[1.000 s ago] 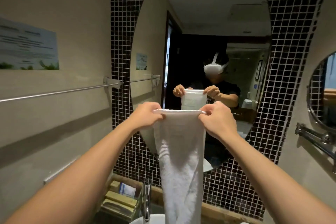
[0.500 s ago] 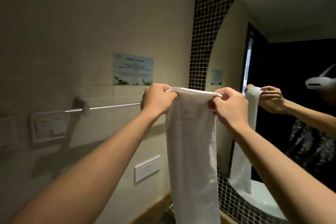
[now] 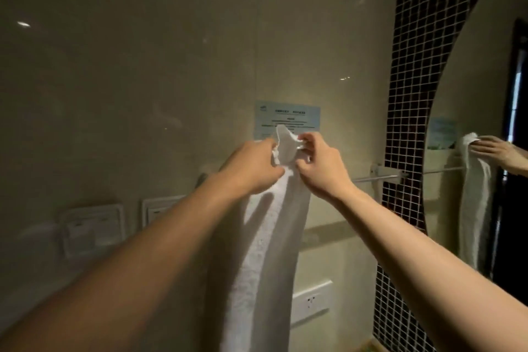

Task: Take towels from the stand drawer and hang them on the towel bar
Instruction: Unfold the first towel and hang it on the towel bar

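Observation:
A long white towel hangs down in front of the beige wall, its top end bunched up between both hands. My left hand grips the towel's upper left edge. My right hand pinches its upper right corner. Both hands are close together, right at the height of the chrome towel bar, which shows only to the right of my right hand, up to its bracket. The bar's middle is hidden behind my hands and the towel. The stand drawer is out of view.
A blue notice is stuck on the wall just above my hands. Switch plates sit at the lower left and a white socket lower down. A dark mosaic strip and a mirror fill the right side.
The view has swung left from the mirror to the wall. My hands have come closer together, bunching the towel's top, and have reached the towel bar.

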